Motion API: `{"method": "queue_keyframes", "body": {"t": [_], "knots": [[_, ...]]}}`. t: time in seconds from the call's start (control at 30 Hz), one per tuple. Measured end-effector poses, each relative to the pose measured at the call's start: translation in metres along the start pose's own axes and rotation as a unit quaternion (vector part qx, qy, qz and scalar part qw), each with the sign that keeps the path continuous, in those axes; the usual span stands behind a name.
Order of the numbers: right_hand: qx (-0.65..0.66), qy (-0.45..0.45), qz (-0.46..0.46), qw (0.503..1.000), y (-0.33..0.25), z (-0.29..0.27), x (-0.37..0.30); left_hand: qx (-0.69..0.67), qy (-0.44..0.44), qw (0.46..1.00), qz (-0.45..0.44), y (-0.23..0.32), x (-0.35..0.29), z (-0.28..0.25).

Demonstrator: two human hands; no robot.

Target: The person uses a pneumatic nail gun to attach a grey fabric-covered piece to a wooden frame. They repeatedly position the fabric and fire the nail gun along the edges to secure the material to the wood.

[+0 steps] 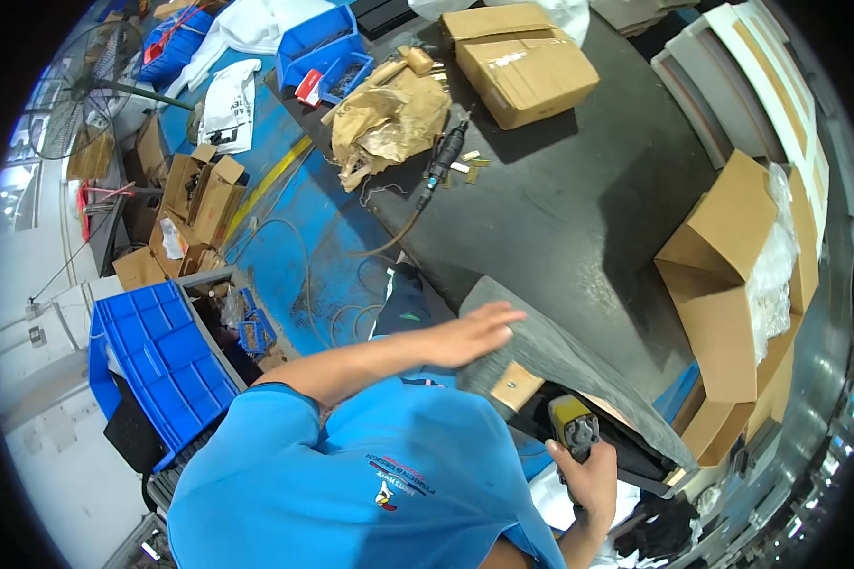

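Note:
A grey fabric-covered panel [579,356] leans against the near edge of the dark worktable, its underside partly turned toward me. My left hand [470,334] lies on its upper left corner, fingers stretched out flat over the grey fabric. A small wooden block [516,385] with a hole shows on the panel's near side. Lower right, my right hand [588,482] is wrapped round a yellow-and-black staple gun [573,421]. The tool's head is close to the panel's dark underside; whether it touches cannot be made out.
On the worktable [541,218] are a closed cardboard box [527,71], crumpled brown paper [389,119], an inline air tool [441,161] with a hose and small metal pieces. An open carton [731,275] stands right. Blue bins [323,52] and a blue crate [166,360] are left.

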State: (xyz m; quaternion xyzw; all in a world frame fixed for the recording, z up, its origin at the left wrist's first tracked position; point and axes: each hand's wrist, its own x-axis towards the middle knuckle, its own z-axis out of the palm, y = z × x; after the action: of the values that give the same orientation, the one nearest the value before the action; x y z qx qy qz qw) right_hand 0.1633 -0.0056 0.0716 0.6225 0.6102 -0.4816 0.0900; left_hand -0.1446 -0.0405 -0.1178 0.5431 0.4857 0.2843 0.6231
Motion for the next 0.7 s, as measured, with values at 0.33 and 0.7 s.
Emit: {"method": "queue_keyframes", "body": {"t": [0.33, 0.7], "knots": [[0.142, 0.098, 0.155, 0.973, -0.088, 0.061, -0.019, 0.132, -0.031, 0.989, -0.055, -0.066, -0.036, -0.160], [0.147, 0.137, 0.151, 0.968, -0.111, 0.079, -0.005, -0.152, 0.343, 0.903, -0.208, -0.185, -0.129, -0.386]]}}
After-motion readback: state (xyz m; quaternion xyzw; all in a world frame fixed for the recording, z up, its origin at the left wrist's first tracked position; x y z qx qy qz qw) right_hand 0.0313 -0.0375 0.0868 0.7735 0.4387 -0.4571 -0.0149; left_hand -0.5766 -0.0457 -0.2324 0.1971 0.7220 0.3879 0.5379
